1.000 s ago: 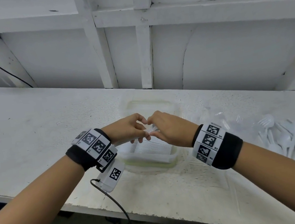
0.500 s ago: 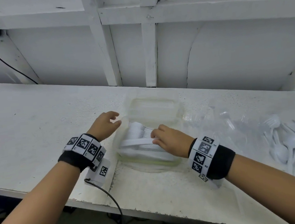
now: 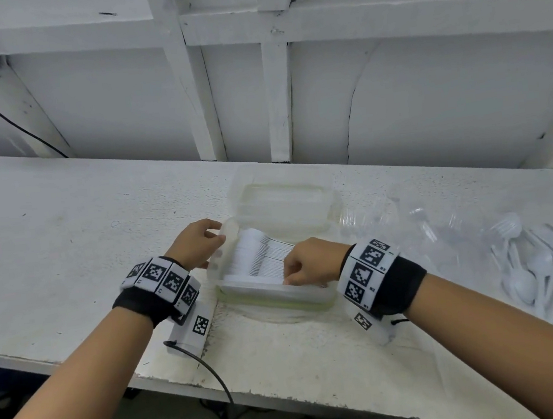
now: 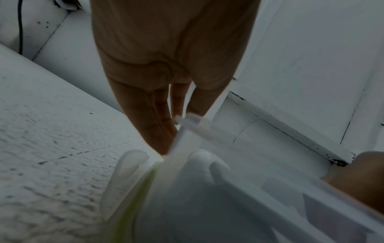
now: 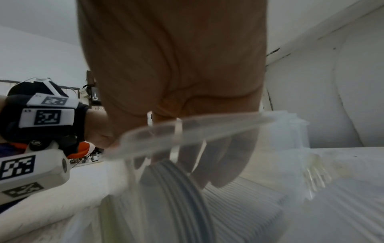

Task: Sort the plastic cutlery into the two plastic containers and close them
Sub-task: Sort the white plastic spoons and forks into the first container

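Your box (image 3: 280,296) sits open near the bench's (image 3: 47,235) front edge, lid (image 3: 281,202) tipped back, a packed row of forks (image 3: 259,256) inside, with loose spoons (image 3: 543,268) well off to its right. Left hand (image 3: 194,242) pinches the box's left side flap, and right hand (image 3: 312,262) has fingers curled down onto the forks at the near right corner.

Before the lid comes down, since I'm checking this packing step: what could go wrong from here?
1. The stacked white plastic forks fill the clear plastic container; if they sit too high, its hinged lid may not close.
2. The left hand holds only the container's side flap, so pushing by the right hand could slide the container.
3. The loose white plastic spoons lie beside crumpled clear wrapping; reaching across might scatter them.
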`<state>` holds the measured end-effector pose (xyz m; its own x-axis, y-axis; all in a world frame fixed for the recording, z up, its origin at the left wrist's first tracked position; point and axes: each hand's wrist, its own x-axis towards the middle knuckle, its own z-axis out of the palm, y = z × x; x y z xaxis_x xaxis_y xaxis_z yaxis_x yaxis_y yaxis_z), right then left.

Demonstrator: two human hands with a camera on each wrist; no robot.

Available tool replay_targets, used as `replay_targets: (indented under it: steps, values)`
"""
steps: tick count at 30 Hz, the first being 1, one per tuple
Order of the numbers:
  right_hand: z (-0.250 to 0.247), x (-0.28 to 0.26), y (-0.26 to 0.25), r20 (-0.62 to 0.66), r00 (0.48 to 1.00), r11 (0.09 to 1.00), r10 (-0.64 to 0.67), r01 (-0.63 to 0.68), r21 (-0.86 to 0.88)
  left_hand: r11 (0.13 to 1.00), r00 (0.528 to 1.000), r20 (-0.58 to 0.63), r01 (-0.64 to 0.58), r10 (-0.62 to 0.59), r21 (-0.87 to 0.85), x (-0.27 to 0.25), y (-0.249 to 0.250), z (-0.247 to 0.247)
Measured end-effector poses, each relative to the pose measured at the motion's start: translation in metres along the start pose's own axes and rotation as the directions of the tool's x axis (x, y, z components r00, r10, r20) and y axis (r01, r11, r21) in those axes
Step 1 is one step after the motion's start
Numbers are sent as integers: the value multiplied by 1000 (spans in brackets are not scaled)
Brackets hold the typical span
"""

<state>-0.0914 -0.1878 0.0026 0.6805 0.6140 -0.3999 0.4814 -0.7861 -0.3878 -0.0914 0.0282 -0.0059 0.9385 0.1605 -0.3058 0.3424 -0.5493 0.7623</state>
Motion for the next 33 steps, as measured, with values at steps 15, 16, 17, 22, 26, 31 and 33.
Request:
replay_targets:
  steps: [15, 16, 17, 22, 26, 31, 33]
  values:
    - [-5, 6, 8, -43, 997, 994, 59, -54, 100, 998, 997, -54, 52, -50, 36, -3, 2, 2]
    - [-6, 5, 9, -61, 997, 995, 45, -39, 96, 997, 997, -67, 48, -44, 56, -4, 2, 1]
    - [-8, 2, 9, -88, 996, 995, 25, -17, 96, 994, 995, -93, 31, -21, 105, -6, 3, 0]
    - [-25, -30, 27, -271, 962, 985, -36, 79, 151, 929, 924, -268, -182, 274, 321, -22, 37, 9]
    - [-31, -77, 65, -401, 915, 963, 48, 64, 262, 870, 854, -228, -400, 468, 289, -43, 96, 52]
    - [-22, -143, 129, -458, 843, 909, 283, -84, 407, 769, 791, 37, -604, 611, 208, -58, 164, 144]
    - [-14, -168, 154, -457, 798, 864, 394, -153, 479, 734, 757, 173, -653, 630, 187, -63, 183, 184]
